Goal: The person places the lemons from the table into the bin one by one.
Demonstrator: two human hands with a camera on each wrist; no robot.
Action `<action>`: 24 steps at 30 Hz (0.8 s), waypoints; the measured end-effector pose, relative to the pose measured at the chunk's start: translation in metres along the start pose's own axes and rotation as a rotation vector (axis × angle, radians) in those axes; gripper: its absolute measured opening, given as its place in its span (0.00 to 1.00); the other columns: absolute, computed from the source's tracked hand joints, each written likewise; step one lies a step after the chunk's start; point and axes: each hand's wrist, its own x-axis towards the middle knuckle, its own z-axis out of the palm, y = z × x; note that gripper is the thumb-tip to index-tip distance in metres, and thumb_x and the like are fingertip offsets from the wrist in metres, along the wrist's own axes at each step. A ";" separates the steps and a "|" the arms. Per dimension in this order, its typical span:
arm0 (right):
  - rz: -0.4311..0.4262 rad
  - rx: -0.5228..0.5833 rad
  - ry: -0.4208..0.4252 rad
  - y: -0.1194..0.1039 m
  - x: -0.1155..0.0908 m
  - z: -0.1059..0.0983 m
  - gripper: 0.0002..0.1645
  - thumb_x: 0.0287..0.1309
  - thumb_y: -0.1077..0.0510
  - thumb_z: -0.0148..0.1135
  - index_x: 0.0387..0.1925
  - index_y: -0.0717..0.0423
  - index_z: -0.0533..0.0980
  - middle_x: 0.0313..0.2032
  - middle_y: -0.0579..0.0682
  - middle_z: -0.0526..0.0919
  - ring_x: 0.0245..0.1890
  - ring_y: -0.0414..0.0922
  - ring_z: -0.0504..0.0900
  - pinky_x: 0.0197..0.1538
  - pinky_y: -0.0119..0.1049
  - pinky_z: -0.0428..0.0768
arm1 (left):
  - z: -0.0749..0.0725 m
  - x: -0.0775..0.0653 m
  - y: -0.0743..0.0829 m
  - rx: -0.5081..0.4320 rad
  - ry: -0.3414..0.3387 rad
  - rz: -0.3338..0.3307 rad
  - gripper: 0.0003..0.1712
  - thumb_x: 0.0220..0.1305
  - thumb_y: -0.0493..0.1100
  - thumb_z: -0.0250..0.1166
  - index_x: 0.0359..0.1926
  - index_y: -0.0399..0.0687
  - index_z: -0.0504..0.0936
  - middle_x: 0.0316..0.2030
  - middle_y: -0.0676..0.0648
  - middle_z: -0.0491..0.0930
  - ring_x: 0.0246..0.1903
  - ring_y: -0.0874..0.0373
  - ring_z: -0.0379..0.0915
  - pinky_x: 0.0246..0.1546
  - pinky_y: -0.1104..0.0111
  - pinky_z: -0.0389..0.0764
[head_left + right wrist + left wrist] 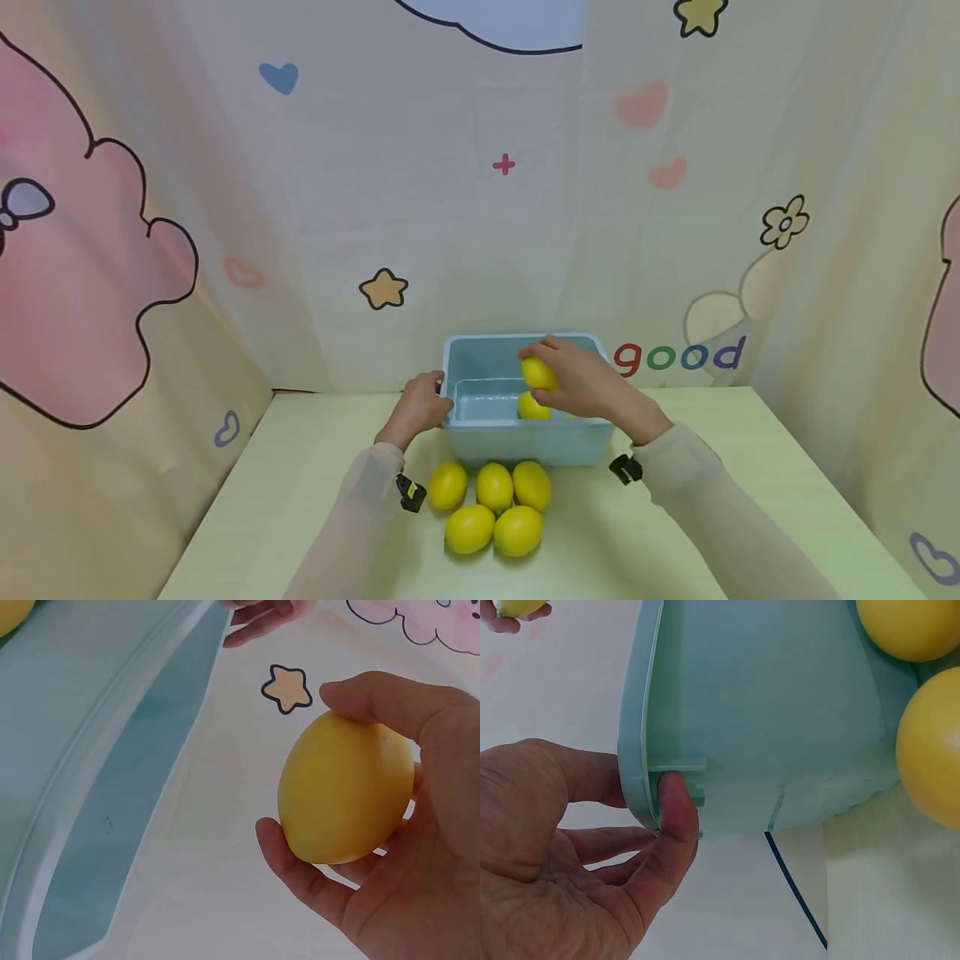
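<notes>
Pale sleeves (705,492) reach in from the bottom edge over a light table (300,500). Five loose lemons (495,487) lie between them, two in front and three behind, just short of a blue box (525,443). Left hand (417,406) grips the box's left end at the rim. Right hand (588,379) holds another lemon (540,374) between thumb and fingers, over the box, with one more lemon (534,407) inside below it. Behind hangs a printed curtain (450,208).
</notes>
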 end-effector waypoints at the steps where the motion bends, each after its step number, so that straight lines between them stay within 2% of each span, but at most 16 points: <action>1: 0.013 0.000 0.001 0.001 0.001 -0.001 0.28 0.51 0.51 0.63 0.55 0.47 0.70 0.44 0.45 0.74 0.32 0.41 0.72 0.34 0.29 0.73 | 0.000 0.000 0.000 -0.001 -0.001 0.000 0.32 0.56 0.35 0.56 0.64 0.36 0.64 0.52 0.32 0.76 0.39 0.48 0.79 0.26 0.66 0.84; 6: 0.030 0.003 0.010 0.004 0.006 -0.001 0.28 0.51 0.50 0.64 0.56 0.46 0.71 0.44 0.46 0.74 0.33 0.42 0.72 0.33 0.29 0.73 | 0.001 0.000 0.000 0.005 0.001 0.006 0.32 0.56 0.35 0.56 0.63 0.36 0.65 0.52 0.32 0.76 0.39 0.48 0.79 0.26 0.66 0.84; 16: 0.088 0.059 -0.035 0.015 0.029 0.004 0.29 0.50 0.53 0.63 0.57 0.48 0.70 0.46 0.49 0.75 0.37 0.45 0.73 0.37 0.32 0.75 | 0.000 0.001 0.000 0.013 0.005 -0.004 0.31 0.56 0.35 0.56 0.63 0.38 0.66 0.51 0.34 0.77 0.38 0.49 0.79 0.26 0.66 0.84; 24: 0.096 0.062 -0.054 0.017 0.040 0.010 0.29 0.50 0.51 0.64 0.57 0.46 0.70 0.48 0.49 0.75 0.39 0.45 0.73 0.38 0.33 0.76 | 0.000 0.001 0.000 0.014 0.012 0.000 0.30 0.56 0.35 0.57 0.62 0.38 0.67 0.50 0.34 0.77 0.37 0.49 0.79 0.26 0.66 0.84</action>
